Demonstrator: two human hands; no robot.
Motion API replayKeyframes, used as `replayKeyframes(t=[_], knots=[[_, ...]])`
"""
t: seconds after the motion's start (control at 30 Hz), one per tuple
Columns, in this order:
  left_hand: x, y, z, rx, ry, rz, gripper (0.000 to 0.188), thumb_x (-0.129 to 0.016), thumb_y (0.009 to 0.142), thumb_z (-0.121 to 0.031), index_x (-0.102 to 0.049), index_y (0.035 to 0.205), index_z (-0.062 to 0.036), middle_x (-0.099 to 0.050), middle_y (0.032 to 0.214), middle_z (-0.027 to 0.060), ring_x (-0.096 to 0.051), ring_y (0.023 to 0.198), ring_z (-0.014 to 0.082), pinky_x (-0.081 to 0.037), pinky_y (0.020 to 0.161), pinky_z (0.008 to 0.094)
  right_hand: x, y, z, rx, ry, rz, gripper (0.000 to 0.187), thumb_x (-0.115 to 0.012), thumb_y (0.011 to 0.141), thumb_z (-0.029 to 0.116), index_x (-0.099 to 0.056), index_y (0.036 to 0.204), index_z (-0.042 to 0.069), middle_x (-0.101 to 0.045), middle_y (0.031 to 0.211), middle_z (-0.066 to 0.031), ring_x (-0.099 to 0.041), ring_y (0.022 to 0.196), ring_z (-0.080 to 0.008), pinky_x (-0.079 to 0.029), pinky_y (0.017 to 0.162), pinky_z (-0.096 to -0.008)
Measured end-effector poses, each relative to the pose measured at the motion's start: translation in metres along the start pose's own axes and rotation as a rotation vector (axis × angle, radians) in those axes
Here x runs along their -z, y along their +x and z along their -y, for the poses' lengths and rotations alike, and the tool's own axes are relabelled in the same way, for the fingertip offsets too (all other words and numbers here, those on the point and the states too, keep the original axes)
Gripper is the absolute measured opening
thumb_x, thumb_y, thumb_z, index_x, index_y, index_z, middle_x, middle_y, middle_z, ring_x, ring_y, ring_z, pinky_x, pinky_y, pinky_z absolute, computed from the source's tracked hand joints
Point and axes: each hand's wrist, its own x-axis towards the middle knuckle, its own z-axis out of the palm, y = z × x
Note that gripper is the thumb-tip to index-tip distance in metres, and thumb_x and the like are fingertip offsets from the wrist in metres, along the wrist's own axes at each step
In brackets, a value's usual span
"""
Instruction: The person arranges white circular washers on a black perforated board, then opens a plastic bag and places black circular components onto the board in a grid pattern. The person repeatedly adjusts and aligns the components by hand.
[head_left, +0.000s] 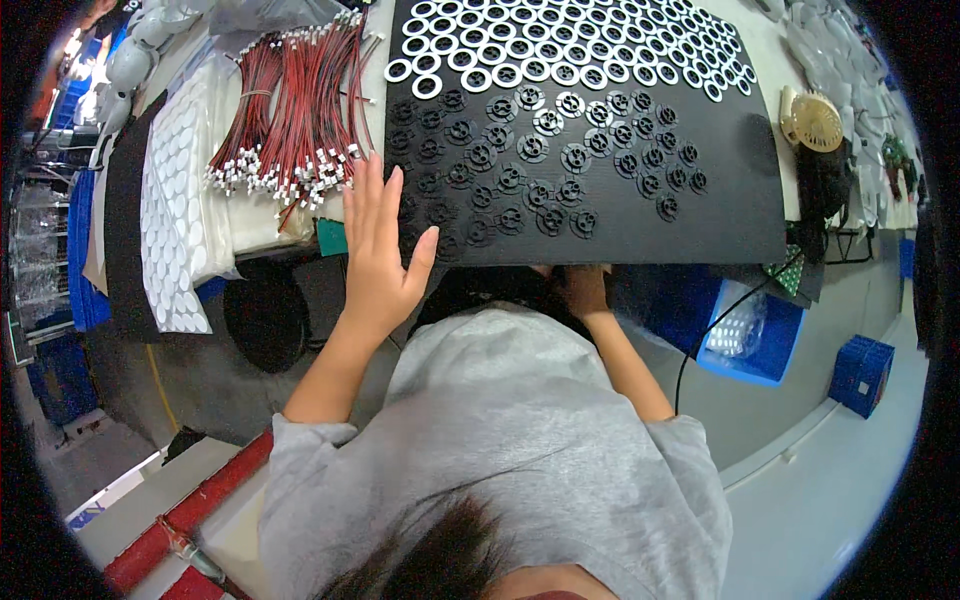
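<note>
My left hand (385,245) is raised with its fingers stretched out, at the left front corner of a black board (735,215). It holds nothing. Small black round plastic parts (511,178) with open centres lie in loose rows on the board, the closest ones just right of my left fingers. Farther back, many white rings with black centres (565,74) cover the board. Bundles of red and black wires (315,95) with white connectors lie beyond my left fingertips. My right hand (583,287) is low at the board's front edge, by my lap; its fingers are mostly hidden.
Sheets of white round stickers (175,215) hang over the table's left side. At the right are a beige round-headed device (815,122) and a black cable (712,325). Below stand a blue bin (785,345) holding clear plastic and a blue crate (861,375).
</note>
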Motion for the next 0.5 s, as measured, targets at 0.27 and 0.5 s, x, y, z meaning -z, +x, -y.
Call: replayKeyframes(t=[0.27, 0.5], knots=[[0.006, -0.001, -0.003, -0.017, -0.05, -0.073, 0.052, -0.052, 0.082, -0.013, -0.034, 0.128, 0.0022, -0.028, 0.137, 0.0218, -0.021, 0.13, 0.035, -0.013, 0.105, 0.0435, -0.062, -0.012, -0.024, 0.165, -0.286, -0.096, 0.03, -0.049, 0.076, 0.017, -0.056, 0.102, 0.004, -0.05, 0.108, -0.0168, -0.045, 0.101, -0.0333, -0.033, 0.09, -0.0479], [0.01, 0.003, -0.006, -0.04, -0.06, -0.082, 0.051, -0.051, 0.081, -0.01, -0.035, 0.128, 0.0013, -0.028, 0.137, 0.0209, -0.022, 0.13, 0.0329, -0.013, 0.106, 0.0409, -0.056, -0.005, -0.022, 0.156, -0.188, -0.112, 0.022, -0.046, 0.077, 0.016, -0.061, 0.09, 0.005, -0.059, 0.089, -0.0159, -0.056, 0.086, -0.0303, -0.042, 0.081, -0.0416]])
